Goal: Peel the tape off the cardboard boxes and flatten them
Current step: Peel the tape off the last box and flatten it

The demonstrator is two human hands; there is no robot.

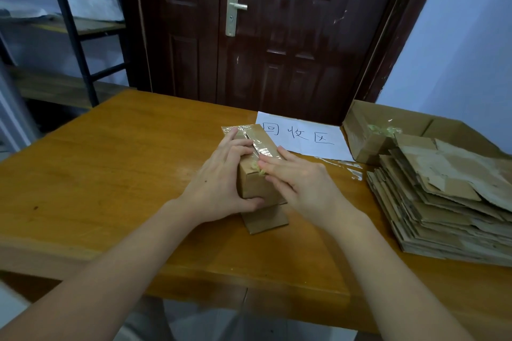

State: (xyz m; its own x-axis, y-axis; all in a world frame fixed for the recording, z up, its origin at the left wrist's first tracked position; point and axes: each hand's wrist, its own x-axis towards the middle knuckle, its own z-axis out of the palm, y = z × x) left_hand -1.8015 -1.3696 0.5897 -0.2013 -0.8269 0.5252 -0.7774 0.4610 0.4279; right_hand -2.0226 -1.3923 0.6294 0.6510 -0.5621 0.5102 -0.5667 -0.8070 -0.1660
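A small brown cardboard box (253, 183) stands on the wooden table (116, 169), its top sealed with shiny clear tape (264, 149). My left hand (221, 180) grips the box from the left, fingers over its top and thumb under its near end. My right hand (302, 180) lies along the box's right side, its fingertips picking at a bunched bit of tape (259, 169) on the near top edge. A loose flap (266, 219) sticks out below the box toward me.
A tall stack of flattened cardboard (448, 202) fills the table's right side, with an open carton (368, 135) holding balled tape behind it. A white sheet with handwritten characters (302, 135) lies past the box. Strips of clear tape (352, 170) lie beside it. A dark door stands behind.
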